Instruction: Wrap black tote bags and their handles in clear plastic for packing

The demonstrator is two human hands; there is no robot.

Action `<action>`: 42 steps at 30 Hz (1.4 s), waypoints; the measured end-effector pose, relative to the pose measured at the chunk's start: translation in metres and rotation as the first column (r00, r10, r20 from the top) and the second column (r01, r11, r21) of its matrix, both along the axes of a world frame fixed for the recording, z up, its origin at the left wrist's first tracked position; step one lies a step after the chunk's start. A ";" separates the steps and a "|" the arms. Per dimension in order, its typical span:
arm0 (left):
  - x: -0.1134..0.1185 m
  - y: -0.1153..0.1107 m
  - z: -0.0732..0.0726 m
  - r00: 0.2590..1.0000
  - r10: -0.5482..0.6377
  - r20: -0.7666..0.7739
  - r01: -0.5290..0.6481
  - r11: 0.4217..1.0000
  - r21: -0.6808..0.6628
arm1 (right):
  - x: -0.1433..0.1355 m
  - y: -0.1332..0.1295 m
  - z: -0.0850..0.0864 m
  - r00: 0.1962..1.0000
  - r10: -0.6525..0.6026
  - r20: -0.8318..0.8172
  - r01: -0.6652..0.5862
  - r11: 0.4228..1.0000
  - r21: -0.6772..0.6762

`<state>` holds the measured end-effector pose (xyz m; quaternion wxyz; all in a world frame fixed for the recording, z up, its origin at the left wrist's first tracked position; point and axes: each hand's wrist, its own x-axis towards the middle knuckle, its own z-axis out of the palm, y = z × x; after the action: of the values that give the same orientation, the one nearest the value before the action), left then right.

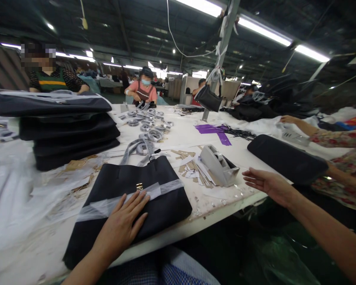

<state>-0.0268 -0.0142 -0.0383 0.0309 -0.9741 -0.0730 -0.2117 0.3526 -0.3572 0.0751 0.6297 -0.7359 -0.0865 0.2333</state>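
A black handbag (pixel 163 213) lies flat on the white table in front of me, with a pale translucent strip (pixel 169 186) across its middle and a gold clasp (pixel 139 186) above that strip. My left hand (pixel 126 215) rests flat on the bag and the strip, fingers stretched out. Off to the right, my right hand (pixel 265 184) hovers beside the table edge with its fingers extended and nothing in it. Nearest to it stands a grey tape dispenser (pixel 218 166). A wrapped strap (pixel 130 150) lies at the bag's top edge.
Stacked black bags (pixel 74 130) rise at the left, beside white wrapping sheets (pixel 14 198). Coiled wrapped straps (pixel 151 126) and cardboard pieces (pixel 192 168) lie farther back. At the right, a co-worker's floral sleeve (pixel 341 138) is near another black bag (pixel 284 158). A metal post (pixel 222 51) stands behind.
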 end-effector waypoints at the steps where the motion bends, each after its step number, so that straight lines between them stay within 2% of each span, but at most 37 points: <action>1: 0.000 0.000 0.000 1.000 0.000 -0.002 0.000 1.000 -0.003 | -0.002 -0.004 -0.009 1.000 -0.001 0.002 0.001 1.000 -0.016; 4: -0.001 0.001 -0.001 1.000 -0.003 -0.010 0.003 1.000 -0.004 | -0.003 -0.009 -0.034 0.999 -0.008 0.052 0.011 0.998 -0.054; 8: -0.001 0.002 0.000 1.000 -0.008 -0.004 0.008 1.000 -0.011 | 0.006 -0.003 -0.057 0.941 0.069 0.333 0.019 0.967 -0.255; 11: 0.000 0.001 0.000 1.000 -0.009 0.009 0.009 1.000 -0.009 | 0.016 -0.001 -0.059 0.866 0.135 0.481 0.077 0.915 -0.396; 15: -0.001 0.002 -0.002 1.000 -0.004 -0.003 0.004 1.000 0.005 | 0.022 -0.017 -0.048 0.786 0.216 0.580 0.140 0.851 -0.507; 17: 0.000 0.002 -0.005 1.000 -0.008 -0.001 0.008 1.000 -0.005 | 0.018 -0.026 -0.040 0.677 0.308 0.669 0.179 0.813 -0.554; 19: 0.000 0.002 -0.006 1.000 -0.013 0.007 0.013 1.000 -0.020 | 0.010 -0.030 -0.031 0.497 0.468 0.730 0.197 0.759 -0.621; 21: 0.001 0.002 -0.006 1.000 -0.013 0.018 0.014 0.999 -0.031 | -0.002 -0.025 -0.018 0.308 0.621 0.721 0.181 0.706 -0.685; 24: 0.001 -0.001 -0.002 1.000 -0.005 0.026 0.006 0.999 -0.045 | -0.030 0.003 0.002 0.140 0.712 0.688 0.082 0.685 -0.724; 26: 0.001 -0.004 0.002 1.000 0.005 0.017 -0.004 0.998 -0.063 | -0.055 0.034 0.014 0.089 0.723 0.685 -0.025 0.689 -0.725; 28: 0.000 -0.006 0.007 1.000 0.018 -0.011 -0.019 0.996 -0.088 | -0.082 0.072 0.022 0.090 0.727 0.681 -0.151 0.686 -0.712; 30: 0.000 -0.008 0.010 0.999 0.027 -0.043 -0.032 0.993 -0.118 | -0.109 0.110 0.025 0.124 0.741 0.660 -0.277 0.664 -0.694; 34: -0.001 -0.011 0.014 0.997 0.044 -0.055 -0.053 0.984 -0.171 | -0.151 0.183 0.018 0.158 0.822 0.547 -0.497 0.545 -0.675; 37: -0.001 -0.013 0.017 0.998 0.046 -0.034 -0.052 0.980 -0.193 | -0.167 0.227 0.007 0.121 0.868 0.481 -0.486 0.474 -0.734; 39: -0.001 -0.014 0.017 0.999 0.045 -0.023 -0.049 0.977 -0.208 | -0.172 0.249 0.002 0.089 0.899 0.428 -0.393 0.426 -0.815; 42: -0.001 -0.014 0.017 0.999 0.041 -0.005 -0.041 0.973 -0.227 | -0.173 0.269 -0.003 0.070 0.954 0.290 -0.255 0.298 -0.920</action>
<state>-0.0283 -0.0283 -0.0210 -0.0761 -0.9696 -0.1166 -0.2011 0.1795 -0.0878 0.0720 -0.0127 -0.7679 -0.6297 0.1164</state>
